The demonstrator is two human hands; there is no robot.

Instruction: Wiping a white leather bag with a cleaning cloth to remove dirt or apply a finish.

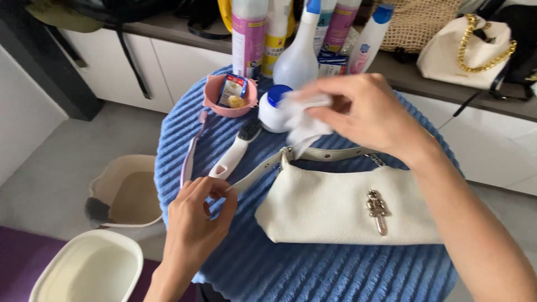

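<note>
A white shoulder bag (pixel 335 210) with a metal charm lies on a round table covered in blue ribbed cloth (pixel 313 268). My left hand (pixel 196 223) pinches the end of the bag's strap (pixel 254 173) near the table's left edge. My right hand (pixel 366 114) holds a crumpled white wipe (pixel 302 120) above the strap, where it joins the bag. Just behind the wipe stands a small white jar with a blue lid (pixel 271 109).
A white brush with black bristles (pixel 235 151) and a lilac toothbrush (pixel 190 151) lie left of the bag. A pink bowl (pixel 229 98) and several bottles (pixel 296 50) stand at the back. Two beige basins (pixel 126 193) sit on the floor at left; a cream handbag (pixel 464 50) rests on the counter.
</note>
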